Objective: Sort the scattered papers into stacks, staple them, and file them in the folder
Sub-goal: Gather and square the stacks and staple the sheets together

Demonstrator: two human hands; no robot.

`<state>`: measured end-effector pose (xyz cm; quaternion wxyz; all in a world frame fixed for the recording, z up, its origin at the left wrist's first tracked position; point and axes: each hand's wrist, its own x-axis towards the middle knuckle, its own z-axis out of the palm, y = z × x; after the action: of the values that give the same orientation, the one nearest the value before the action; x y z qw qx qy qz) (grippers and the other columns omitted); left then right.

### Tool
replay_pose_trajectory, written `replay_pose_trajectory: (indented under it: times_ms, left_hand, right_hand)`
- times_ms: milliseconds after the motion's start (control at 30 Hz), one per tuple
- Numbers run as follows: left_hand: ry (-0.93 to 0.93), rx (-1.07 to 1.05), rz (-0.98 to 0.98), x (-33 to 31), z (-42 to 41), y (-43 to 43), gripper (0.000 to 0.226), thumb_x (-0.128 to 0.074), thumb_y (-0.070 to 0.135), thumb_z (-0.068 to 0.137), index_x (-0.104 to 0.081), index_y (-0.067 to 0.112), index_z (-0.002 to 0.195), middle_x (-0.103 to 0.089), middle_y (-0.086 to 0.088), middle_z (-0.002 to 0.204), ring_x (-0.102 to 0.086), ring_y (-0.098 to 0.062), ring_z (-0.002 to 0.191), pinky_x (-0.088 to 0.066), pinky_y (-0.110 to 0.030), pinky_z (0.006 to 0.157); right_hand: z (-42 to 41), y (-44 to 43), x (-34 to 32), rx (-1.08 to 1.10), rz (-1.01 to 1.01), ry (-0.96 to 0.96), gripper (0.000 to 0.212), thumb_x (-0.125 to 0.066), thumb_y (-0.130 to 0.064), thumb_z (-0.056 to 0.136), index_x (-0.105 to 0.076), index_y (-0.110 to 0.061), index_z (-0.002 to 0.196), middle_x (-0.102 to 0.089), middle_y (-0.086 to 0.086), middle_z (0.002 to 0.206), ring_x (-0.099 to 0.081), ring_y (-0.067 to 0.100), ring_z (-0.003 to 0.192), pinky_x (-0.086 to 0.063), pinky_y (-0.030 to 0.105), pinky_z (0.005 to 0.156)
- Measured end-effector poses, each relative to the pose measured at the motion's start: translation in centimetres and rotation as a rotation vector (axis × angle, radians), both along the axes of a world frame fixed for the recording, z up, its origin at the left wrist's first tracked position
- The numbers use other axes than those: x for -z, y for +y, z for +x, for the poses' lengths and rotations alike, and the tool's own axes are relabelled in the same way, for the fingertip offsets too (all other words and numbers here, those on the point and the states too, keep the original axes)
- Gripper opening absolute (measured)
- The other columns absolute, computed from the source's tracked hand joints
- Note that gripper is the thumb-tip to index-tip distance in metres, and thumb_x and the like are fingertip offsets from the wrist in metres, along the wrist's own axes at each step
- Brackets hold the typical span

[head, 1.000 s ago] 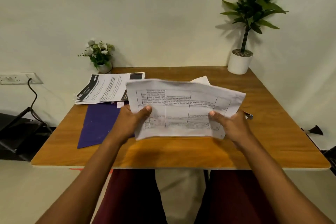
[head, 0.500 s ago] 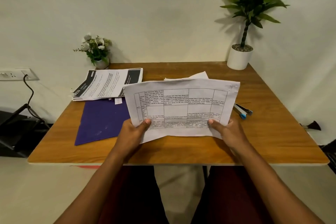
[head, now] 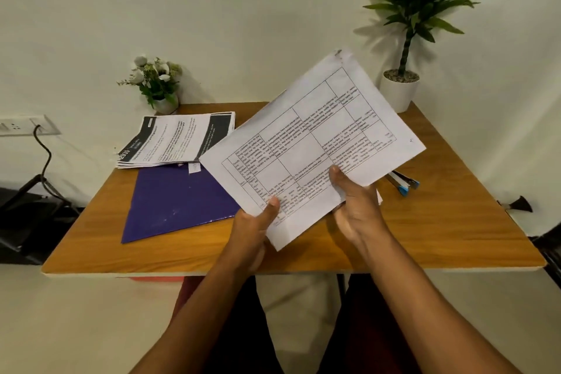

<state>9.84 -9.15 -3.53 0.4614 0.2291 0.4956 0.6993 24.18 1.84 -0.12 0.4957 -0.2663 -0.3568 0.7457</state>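
both hands (head: 306, 222) holding tilted table-printed papers (head: 312, 143), above wooden table (head: 440, 240)

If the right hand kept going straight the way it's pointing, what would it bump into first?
The right hand grips the printed sheets, and they hide the way ahead. It points across the table toward the wall, so probably the wall, but depth is unclear.

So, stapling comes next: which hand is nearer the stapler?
Right. The right hand holds the printed sheets just left of the stapler; the left hand holds their near corner, farther left by the purple folder.
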Motion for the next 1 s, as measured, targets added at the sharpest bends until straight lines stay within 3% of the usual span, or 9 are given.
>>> replay_pose_trajectory:
  times_ms: [67, 167, 267, 367, 500, 633, 733, 800, 1000]
  left_hand:
    - [0.035, -0.017, -0.044, -0.6, -1.4, -0.3, 0.038, -0.065, 0.016, 0.097, -0.057, 0.017, 0.134, -0.074, -0.004, 0.122, -0.072, -0.025, 0.109, -0.060, -0.046, 0.088]
    - [0.161, -0.102, -0.053, -2.9, -5.2, -0.5, 0.031, -0.072, 0.018, 0.092, -0.067, 0.013, 0.122, -0.078, -0.006, 0.102, -0.073, -0.027, 0.084, -0.061, -0.040, 0.073]
    - [0.378, -0.074, -0.039, -6.1, -7.8, -0.2, 0.041, -0.075, 0.012, 0.088, -0.065, 0.023, 0.127, -0.079, -0.002, 0.101, -0.075, -0.018, 0.095, -0.063, -0.034, 0.081]
    - [0.527, 0.136, -0.022, -8.5, -8.0, 0.4, 0.053, -0.072, 0.011, 0.089, -0.057, 0.022, 0.139, -0.079, -0.004, 0.102, -0.075, -0.018, 0.100, -0.063, -0.034, 0.082]
    - [0.676, 0.159, 0.030, -9.7, -5.9, 1.4, 0.034, -0.068, 0.028, 0.094, -0.067, 0.013, 0.124, -0.077, 0.000, 0.111, -0.074, -0.018, 0.104, -0.061, -0.036, 0.086]
    - [0.640, 0.074, 0.033, -8.4, -4.2, 1.8, 0.024, -0.063, 0.033, 0.097, -0.071, 0.015, 0.110, -0.079, 0.004, 0.100, -0.076, -0.015, 0.093, -0.060, -0.031, 0.077]
    - [0.633, 0.059, -0.014, -5.8, -3.2, 1.2, 0.028, -0.062, 0.034, 0.099, -0.071, 0.015, 0.118, -0.078, 0.001, 0.104, -0.075, -0.017, 0.097, -0.061, -0.045, 0.089]
    - [0.614, 0.060, 0.003, -4.9, -2.8, 0.9, 0.030, -0.061, 0.030, 0.101, -0.070, 0.011, 0.121, -0.078, -0.001, 0.108, -0.074, -0.019, 0.102, -0.060, -0.045, 0.092]
    - [0.582, 0.017, 0.105, -6.4, -2.8, 0.9, 0.021, -0.060, 0.027, 0.098, -0.070, 0.014, 0.110, -0.079, -0.004, 0.101, -0.076, -0.023, 0.095, -0.062, -0.038, 0.077]
  right_hand:
    - [0.5, 0.5, -0.4, 0.016, 0.032, -0.043, 0.058, -0.066, 0.004, 0.090, -0.051, -0.012, 0.143, -0.068, 0.010, 0.129, -0.066, 0.028, 0.118, -0.059, 0.045, 0.089]
    - [1.8, 1.4, -1.5, 0.022, 0.134, -0.182, 0.046, -0.065, 0.003, 0.092, -0.058, -0.012, 0.135, -0.073, 0.004, 0.121, -0.071, 0.022, 0.110, -0.061, 0.043, 0.084]
    - [3.3, 2.1, -3.0, 0.047, 0.237, -0.310, 0.032, -0.066, 0.001, 0.091, -0.066, -0.018, 0.117, -0.077, -0.008, 0.106, -0.073, 0.012, 0.100, -0.062, 0.036, 0.084]
    - [4.2, 2.5, -4.5, 0.037, 0.399, -0.447, 0.029, -0.072, -0.005, 0.089, -0.069, -0.028, 0.105, -0.076, -0.019, 0.101, -0.072, 0.003, 0.099, -0.059, 0.025, 0.084]
    - [4.2, 2.6, -5.9, -0.003, 0.536, -0.604, 0.023, -0.080, -0.021, 0.085, -0.072, -0.040, 0.096, -0.075, -0.020, 0.105, -0.071, 0.007, 0.104, -0.056, 0.037, 0.092]
    - [3.9, 2.2, -5.3, -0.023, 0.561, -0.641, 0.023, -0.078, -0.020, 0.087, -0.070, -0.040, 0.097, -0.074, -0.025, 0.100, -0.071, 0.004, 0.102, -0.055, 0.034, 0.092]
    - [4.0, 1.4, -3.6, -0.054, 0.506, -0.647, 0.022, -0.075, -0.019, 0.090, -0.067, -0.039, 0.096, -0.072, -0.028, 0.090, -0.069, -0.002, 0.096, -0.054, 0.024, 0.082]
    - [4.3, 1.2, -3.1, -0.066, 0.481, -0.646, 0.021, -0.074, -0.018, 0.090, -0.066, -0.037, 0.095, -0.072, -0.027, 0.088, -0.069, -0.005, 0.090, -0.052, 0.020, 0.076]
    - [3.9, 1.7, -4.7, -0.011, 0.546, -0.614, 0.025, -0.076, -0.014, 0.088, -0.067, -0.036, 0.096, -0.074, -0.024, 0.093, -0.071, 0.000, 0.094, -0.056, 0.035, 0.089]
